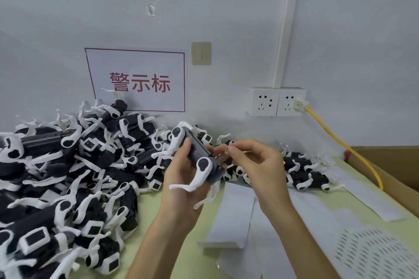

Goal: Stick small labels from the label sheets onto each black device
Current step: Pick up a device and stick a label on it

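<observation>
Person's left hand (183, 179) gripped one black device (199, 148) raised above the bench (158, 215), thumb across its upper face, fingers curled underneath; the device's long axis ran from far-left down to near-right, white clip arms hanging off below. The right hand (260, 170) pinched a small label (227, 149) between thumb and forefinger, just right of the device's right-hand end; close, apparently not touching. The label needed only a short trip leftward onto the dark body; judged step: label off its sheet, about to be stuck. The right hand was nearer the target face, the left one only steadying. The gap between the hands looked free, nothing in the path.

A big pile of devices (68, 176) lay left on the bench; a smaller group of devices (301, 170) sat beyond the right hand near the wall. Label sheets (231, 210) lay flat below and right of the hands; cardboard box (396, 165) at the right edge; yellow cable (328, 136) ran up to the wall socket (292, 102). Couldn't tell which group was already labelled; going by the pile size, probably far from finished.
</observation>
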Demonstrator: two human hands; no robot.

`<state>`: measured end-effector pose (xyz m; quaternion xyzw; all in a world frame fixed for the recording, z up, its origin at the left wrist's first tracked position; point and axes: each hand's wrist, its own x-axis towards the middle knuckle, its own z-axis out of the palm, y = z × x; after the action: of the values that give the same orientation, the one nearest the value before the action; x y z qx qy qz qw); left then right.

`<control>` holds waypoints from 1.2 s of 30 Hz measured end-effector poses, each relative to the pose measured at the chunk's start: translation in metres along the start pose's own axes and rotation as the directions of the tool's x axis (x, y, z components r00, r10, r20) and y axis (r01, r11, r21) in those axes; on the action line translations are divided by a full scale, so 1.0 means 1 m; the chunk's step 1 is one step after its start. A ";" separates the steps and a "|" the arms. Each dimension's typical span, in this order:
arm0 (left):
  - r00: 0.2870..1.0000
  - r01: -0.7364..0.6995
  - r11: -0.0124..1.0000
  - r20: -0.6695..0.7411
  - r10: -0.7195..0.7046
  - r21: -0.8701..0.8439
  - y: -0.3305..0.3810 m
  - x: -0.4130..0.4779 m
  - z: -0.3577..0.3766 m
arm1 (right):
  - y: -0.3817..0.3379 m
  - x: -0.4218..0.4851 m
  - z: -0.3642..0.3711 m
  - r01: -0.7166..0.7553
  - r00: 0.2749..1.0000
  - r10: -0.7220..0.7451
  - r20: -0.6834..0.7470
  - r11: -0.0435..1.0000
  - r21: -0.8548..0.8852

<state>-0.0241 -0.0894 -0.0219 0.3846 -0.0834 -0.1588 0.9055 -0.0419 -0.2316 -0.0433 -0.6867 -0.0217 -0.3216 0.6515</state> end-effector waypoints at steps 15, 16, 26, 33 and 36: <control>0.986 -0.050 0.999 0.160 0.047 0.011 -0.009 0.014 -0.011 | -0.005 -0.003 0.000 0.034 0.999 -0.032 0.022 0.998 -0.060; 0.983 -0.053 0.998 0.176 0.049 0.021 -0.009 0.014 -0.011 | -0.005 -0.004 -0.001 0.051 0.999 -0.048 0.025 0.994 -0.094; 0.992 -0.123 0.992 0.020 0.122 0.041 -0.001 0.017 -0.021 | -0.018 -0.004 -0.003 0.170 0.984 -0.175 -0.019 0.974 -0.147; 0.956 -0.278 0.960 0.088 0.279 -0.032 -0.004 0.002 -0.016 | -0.052 -0.013 -0.001 -0.045 0.999 0.053 -0.013 0.942 0.333; 0.949 -0.301 0.953 0.091 0.303 -0.034 -0.005 -0.005 -0.006 | -0.069 -0.024 0.007 -0.234 0.971 0.144 0.193 0.756 0.611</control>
<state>-0.0279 -0.0872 -0.0292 0.3504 -0.1827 -0.0372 0.9179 -0.0887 -0.2053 0.0069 -0.4479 -0.1019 -0.1815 0.8695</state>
